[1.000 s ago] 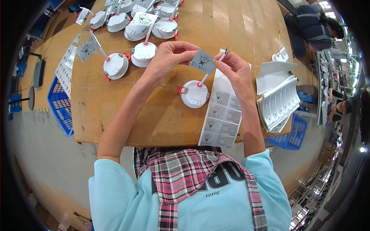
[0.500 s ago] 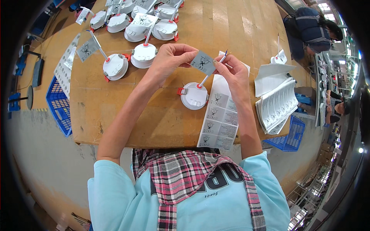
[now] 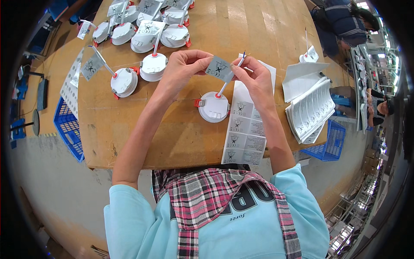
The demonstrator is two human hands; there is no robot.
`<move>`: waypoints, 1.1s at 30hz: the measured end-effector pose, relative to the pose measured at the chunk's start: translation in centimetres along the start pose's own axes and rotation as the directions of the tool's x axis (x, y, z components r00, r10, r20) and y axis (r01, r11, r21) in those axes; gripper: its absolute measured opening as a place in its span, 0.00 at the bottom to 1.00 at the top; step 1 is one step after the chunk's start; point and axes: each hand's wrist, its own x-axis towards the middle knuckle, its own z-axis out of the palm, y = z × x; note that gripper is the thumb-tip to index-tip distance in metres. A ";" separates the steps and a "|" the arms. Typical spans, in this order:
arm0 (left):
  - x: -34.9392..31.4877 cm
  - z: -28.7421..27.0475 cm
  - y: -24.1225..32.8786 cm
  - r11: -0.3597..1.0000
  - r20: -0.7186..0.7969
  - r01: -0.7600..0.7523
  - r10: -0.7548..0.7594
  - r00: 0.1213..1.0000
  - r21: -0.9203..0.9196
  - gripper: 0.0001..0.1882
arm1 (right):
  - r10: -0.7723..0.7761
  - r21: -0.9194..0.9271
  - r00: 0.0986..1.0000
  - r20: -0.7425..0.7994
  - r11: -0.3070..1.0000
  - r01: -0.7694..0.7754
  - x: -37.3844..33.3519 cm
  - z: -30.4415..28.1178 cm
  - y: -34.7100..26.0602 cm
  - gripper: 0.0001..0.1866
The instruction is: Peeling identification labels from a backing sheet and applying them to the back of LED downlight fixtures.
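My left hand [image 3: 185, 71] pinches the left edge of a small silver-grey printed label [image 3: 218, 69]. The label's other edge lies at the white cable [image 3: 222, 89], where my right hand [image 3: 255, 84] grips cable and label between thumb and fingers. That cable rises from a red grommet on a round white downlight [image 3: 213, 108], which rests on the table below my hands with red-tipped spring clips at its sides. Bare wire ends stick out above my right fingers. Under my right forearm lies a sheet of labels [image 3: 245, 149], partly hidden by the hand.
More downlights [image 3: 144, 42] with labelled cables crowd the far left of the wooden table [image 3: 181, 146]. A stack of label sheets [image 3: 308, 112] lies right, with one downlight [image 3: 309, 56] beyond it. Blue baskets [image 3: 69, 125] stand beside the table. Other people [image 3: 345, 21] are at far right.
The whole view has shifted slightly. Both hands still hold the label at the cable, and the label is tilted a little differently; the downlight stays on the table.
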 end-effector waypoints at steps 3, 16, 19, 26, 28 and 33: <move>0.0 0.1 0.1 1.000 -0.004 0.005 -0.005 1.000 0.005 0.14 | 0.003 -0.011 1.000 -0.004 1.000 -0.003 0.0 0.0 0.0 0.05; -0.4 -0.2 0.4 1.000 0.006 -0.002 0.002 1.000 -0.025 0.15 | 0.014 -0.042 0.999 -0.031 0.999 -0.015 -0.2 0.3 0.1 0.05; -0.5 -0.4 0.4 0.996 0.023 0.000 0.002 1.000 -0.093 0.16 | 0.021 -0.050 0.999 -0.036 0.999 -0.023 -0.2 0.3 0.1 0.05; -0.6 0.7 0.4 0.992 -0.030 0.003 0.001 1.000 0.123 0.12 | 0.016 -0.016 0.999 -0.037 1.000 -0.016 -0.2 0.2 0.1 0.06; -0.6 0.6 0.2 0.993 -0.044 -0.016 0.021 0.999 0.117 0.10 | 0.016 -0.035 1.000 -0.021 0.999 -0.017 -0.2 0.3 0.0 0.06; -0.5 0.6 -0.5 0.997 -0.012 0.008 -0.009 1.000 -0.072 0.08 | 0.015 0.017 0.999 -0.036 1.000 -0.014 -0.1 0.5 0.2 0.07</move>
